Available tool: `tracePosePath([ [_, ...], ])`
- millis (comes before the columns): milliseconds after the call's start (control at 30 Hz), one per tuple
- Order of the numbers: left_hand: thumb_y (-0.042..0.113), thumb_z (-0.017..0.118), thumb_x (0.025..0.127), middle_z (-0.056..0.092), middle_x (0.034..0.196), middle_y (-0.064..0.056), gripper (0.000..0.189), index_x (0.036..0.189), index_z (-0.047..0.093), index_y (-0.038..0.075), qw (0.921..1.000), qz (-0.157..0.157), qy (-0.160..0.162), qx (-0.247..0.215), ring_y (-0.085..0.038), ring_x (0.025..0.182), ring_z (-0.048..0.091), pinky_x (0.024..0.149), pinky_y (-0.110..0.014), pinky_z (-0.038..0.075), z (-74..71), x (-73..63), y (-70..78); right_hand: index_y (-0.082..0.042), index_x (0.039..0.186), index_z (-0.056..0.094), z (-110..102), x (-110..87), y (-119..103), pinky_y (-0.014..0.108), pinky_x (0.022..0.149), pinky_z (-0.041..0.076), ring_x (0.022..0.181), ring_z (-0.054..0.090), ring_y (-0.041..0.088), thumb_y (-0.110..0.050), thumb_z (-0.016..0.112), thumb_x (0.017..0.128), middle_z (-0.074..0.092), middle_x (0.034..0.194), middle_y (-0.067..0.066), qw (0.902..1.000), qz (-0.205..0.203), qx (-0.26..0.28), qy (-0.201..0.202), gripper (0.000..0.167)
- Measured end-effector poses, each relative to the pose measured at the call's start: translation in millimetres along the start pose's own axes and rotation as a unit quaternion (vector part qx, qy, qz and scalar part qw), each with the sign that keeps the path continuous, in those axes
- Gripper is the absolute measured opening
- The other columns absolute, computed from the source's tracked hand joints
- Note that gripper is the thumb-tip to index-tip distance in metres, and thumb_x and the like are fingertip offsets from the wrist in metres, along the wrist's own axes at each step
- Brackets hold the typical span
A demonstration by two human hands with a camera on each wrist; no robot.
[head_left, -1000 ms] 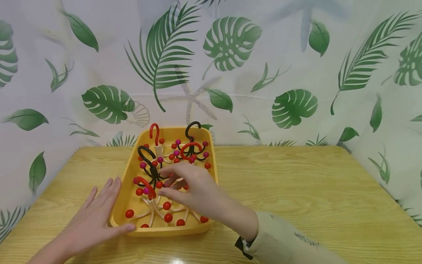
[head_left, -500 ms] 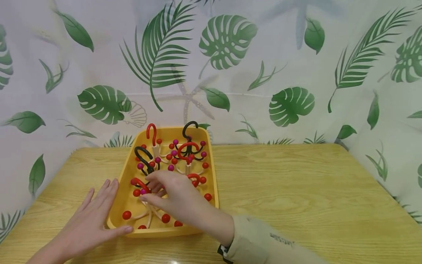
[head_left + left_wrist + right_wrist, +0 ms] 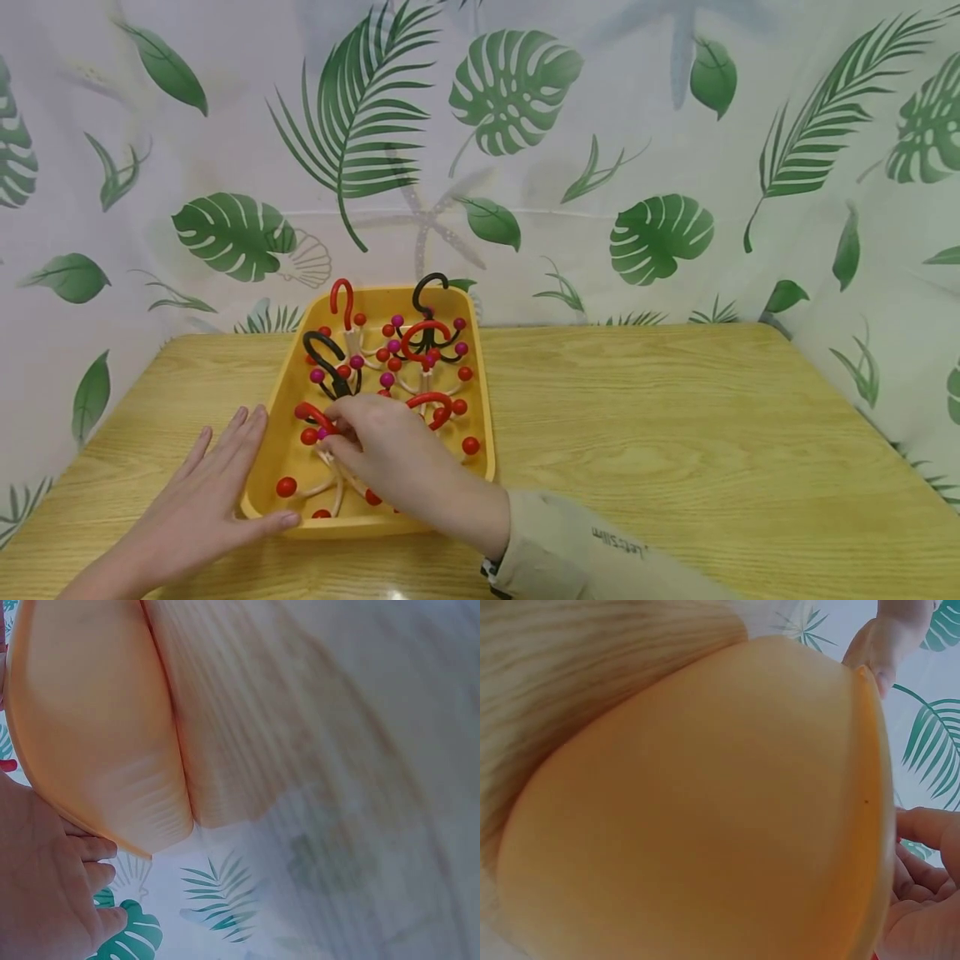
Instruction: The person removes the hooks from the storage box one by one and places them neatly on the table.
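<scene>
A yellow tray (image 3: 480, 483) holds several hooked pieces with curved legs tipped by red or magenta balls. My left hand (image 3: 198, 508) rests against the tray's left wall with fingers straight, its thumb by the front rim. Inside the tray, my right hand (image 3: 397, 458) has its fingers curled at a piece with a red hook (image 3: 317, 417) and pale legs, front left. Thumb and forefinger stand on either side of the hook's lower end; whether they pinch it is hidden. Just behind stands a piece with a black hook (image 3: 324, 350). Another red hook (image 3: 435, 407) shows beyond the knuckles.
At the tray's back are a red hook (image 3: 342, 302), a black hook (image 3: 430, 293) and a red hook (image 3: 426, 337) nearer the middle. The wooden table (image 3: 637, 417) extends to the right. A leaf-print sheet (image 3: 540, 183) hangs behind.
My right hand has moved left and slightly forward to the front-left red hook, and its fingers have drawn closer together. The left hand has kept its place at the tray.
</scene>
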State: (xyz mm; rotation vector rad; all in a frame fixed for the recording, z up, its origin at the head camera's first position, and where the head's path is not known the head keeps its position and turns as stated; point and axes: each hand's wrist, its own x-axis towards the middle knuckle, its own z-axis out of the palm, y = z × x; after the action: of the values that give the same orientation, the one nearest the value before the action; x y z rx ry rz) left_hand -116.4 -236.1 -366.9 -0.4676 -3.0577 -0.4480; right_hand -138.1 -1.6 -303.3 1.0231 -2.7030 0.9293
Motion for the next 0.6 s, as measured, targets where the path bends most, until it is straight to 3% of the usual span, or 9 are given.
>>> tracePosePath([
  [333,0.072,0.057,0.078,0.012,0.156,-0.025,0.117,0.152,0.001,0.001,0.9998,-0.016,-0.011,-0.009,-0.038,0.143,0.003,0.111,-0.045,-0.017,0.1,0.3,0.8,-0.01,0.102,0.068,3.6,-1.1,3.9,0.004,0.063,0.041,0.07,0.05,0.0,-0.018,0.067,0.091,0.064,0.088,-0.005,0.9975,-0.048,-0.04,0.033,0.013],
  [600,0.072,0.057,0.078,0.011,0.156,-0.025,0.117,0.152,0.001,0.001,0.9998,-0.014,-0.012,-0.006,-0.038,0.143,0.004,0.111,-0.046,-0.016,-0.1,0.0,1.4,-0.01,0.101,0.068,-8.6,-2.6,0.7,0.004,0.066,0.042,0.072,0.051,0.002,-0.017,0.068,0.09,0.065,0.089,-0.004,0.9928,-0.086,-0.048,0.069,0.013],
])
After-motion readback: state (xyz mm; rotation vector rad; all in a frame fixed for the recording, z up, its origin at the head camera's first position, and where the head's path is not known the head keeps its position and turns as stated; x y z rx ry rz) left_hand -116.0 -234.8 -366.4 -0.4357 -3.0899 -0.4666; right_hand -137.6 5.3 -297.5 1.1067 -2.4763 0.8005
